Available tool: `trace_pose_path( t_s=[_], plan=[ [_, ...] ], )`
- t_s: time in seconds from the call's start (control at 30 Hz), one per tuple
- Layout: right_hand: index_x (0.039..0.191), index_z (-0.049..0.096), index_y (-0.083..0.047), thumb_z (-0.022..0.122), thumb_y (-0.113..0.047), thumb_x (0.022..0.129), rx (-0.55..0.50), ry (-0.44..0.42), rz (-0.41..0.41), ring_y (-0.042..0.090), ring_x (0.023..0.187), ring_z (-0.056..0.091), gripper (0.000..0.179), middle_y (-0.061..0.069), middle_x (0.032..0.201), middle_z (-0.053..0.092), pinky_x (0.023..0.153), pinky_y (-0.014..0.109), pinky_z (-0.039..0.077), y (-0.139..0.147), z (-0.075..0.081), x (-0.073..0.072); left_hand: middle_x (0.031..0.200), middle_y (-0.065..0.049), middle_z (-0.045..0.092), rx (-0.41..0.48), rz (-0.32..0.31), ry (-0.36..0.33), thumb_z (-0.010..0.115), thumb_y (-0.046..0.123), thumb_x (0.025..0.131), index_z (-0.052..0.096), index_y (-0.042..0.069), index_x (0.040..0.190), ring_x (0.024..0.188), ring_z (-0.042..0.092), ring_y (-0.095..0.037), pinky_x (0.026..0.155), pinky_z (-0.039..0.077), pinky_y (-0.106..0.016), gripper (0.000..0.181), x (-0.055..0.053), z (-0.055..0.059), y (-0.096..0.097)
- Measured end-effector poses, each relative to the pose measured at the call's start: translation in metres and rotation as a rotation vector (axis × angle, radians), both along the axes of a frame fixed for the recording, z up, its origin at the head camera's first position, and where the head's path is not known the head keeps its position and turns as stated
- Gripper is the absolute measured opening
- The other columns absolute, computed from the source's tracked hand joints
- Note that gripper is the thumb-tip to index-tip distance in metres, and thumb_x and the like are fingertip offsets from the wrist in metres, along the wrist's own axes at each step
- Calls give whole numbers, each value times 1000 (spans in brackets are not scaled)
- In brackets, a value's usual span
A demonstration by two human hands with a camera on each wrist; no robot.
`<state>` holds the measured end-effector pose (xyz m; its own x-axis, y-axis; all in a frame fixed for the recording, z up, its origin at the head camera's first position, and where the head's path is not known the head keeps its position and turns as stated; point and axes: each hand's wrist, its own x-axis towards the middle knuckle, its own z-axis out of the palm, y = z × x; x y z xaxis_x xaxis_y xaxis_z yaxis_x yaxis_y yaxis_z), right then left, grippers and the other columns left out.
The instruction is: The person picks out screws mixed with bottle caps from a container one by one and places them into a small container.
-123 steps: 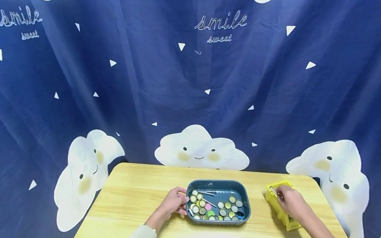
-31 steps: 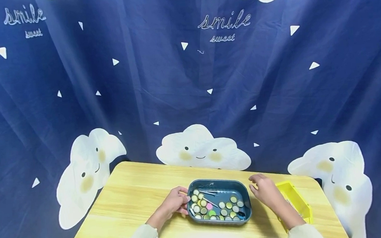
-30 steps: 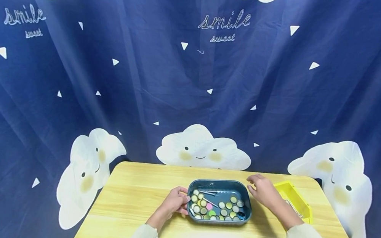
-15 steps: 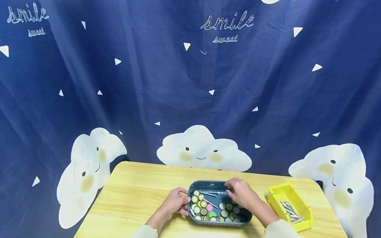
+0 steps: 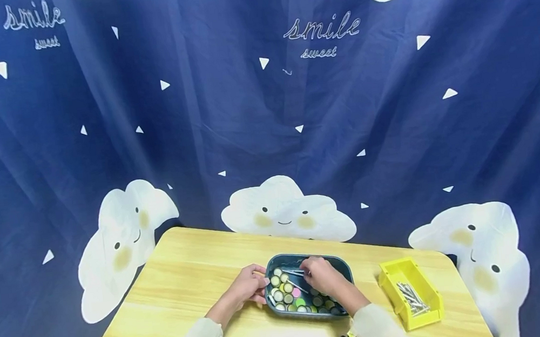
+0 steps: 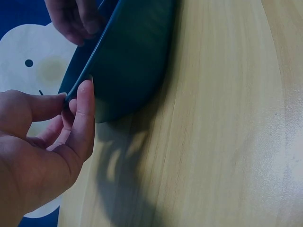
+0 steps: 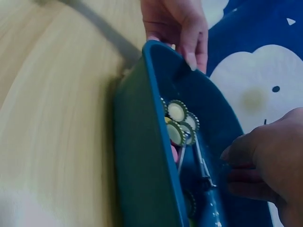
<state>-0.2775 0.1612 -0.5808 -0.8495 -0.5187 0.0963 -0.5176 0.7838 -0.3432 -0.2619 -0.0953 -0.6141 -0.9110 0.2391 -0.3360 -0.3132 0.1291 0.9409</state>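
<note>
A dark teal tub (image 5: pixel 313 316) stands on the table, with bottle caps (image 5: pixel 279 296) and a few thin silver metal rods (image 5: pixel 293 272) like nails in it. My left hand (image 5: pixel 247 287) pinches the tub's left rim between thumb and fingers, plainly seen in the left wrist view. My right hand (image 5: pixel 323 276) reaches inside the tub, fingertips by the ends of the rods. Seen from the right wrist, that hand's fingers (image 7: pixel 241 151) are bent loosely beside the rods (image 7: pixel 201 158), with nothing visible between them. Its forearm hides part of the tub's right side.
A yellow bin (image 5: pixel 431 299) holding several silver rods (image 5: pixel 411 298) is right of the tub on the wooden table (image 5: pixel 187 268). A pink disc (image 5: pixel 296 292) and a green disc (image 5: pixel 300 302) lie among the caps. A blue curtain (image 5: pixel 245 111) hangs behind the table.
My right hand has left the yellow bin, where it held a metal rod, and come left over the tub's right rim into the tub. The left hand keeps its grip on the rim.
</note>
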Motion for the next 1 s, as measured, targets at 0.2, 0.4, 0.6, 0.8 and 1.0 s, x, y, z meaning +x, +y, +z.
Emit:
trace_pose_path(
  t_s=[0.2, 0.4, 0.6, 0.8, 1.0],
  plan=[
    [105, 75, -1, 75, -3, 90, 51, -12, 26, 23, 90, 69, 16, 8, 95, 72, 75, 37, 64, -12, -6, -1, 102, -18, 61, 1, 0, -1, 62, 3, 97, 50, -7, 132, 67, 59, -15, 53, 66, -30, 38, -1, -1, -1],
    [104, 75, -2, 74, -3, 89, 90, -34, 40, 24, 90, 70, 15, 9, 97, 73, 74, 35, 64, -20, -14, 0, 101, -18, 62, 5, 0, -9, 62, 2, 97, 50, -7, 132, 66, 59, -14, 52, 65, -29, 38, 2, -1, -3],
    [94, 75, -5, 74, -5, 90, 94, -22, 31, 17, 79, 66, 4, 6, 88, 72, 65, 29, 60, -26, -21, 0, 100, -18, 61, 19, -4, 0, 61, 3, 98, 49, -8, 132, 67, 60, -15, 52, 65, -29, 38, 1, 2, -1],
    [76, 69, -10, 76, -4, 88, 93, -20, 35, 8, 64, 48, 16, -1, 72, 62, 54, 21, 44, -29, -25, 1, 103, -21, 64, 22, -16, -5, 61, 3, 98, 50, -8, 132, 67, 63, -15, 54, 66, -30, 38, -1, 1, 1],
    [79, 70, -10, 79, -4, 85, 114, -42, 22, 9, 66, 51, 13, 2, 74, 62, 55, 23, 46, -35, -24, 2, 101, -20, 64, 26, -7, -17, 61, 3, 98, 50, -7, 133, 66, 62, -15, 52, 65, -29, 38, -2, 0, -1]
  ],
)
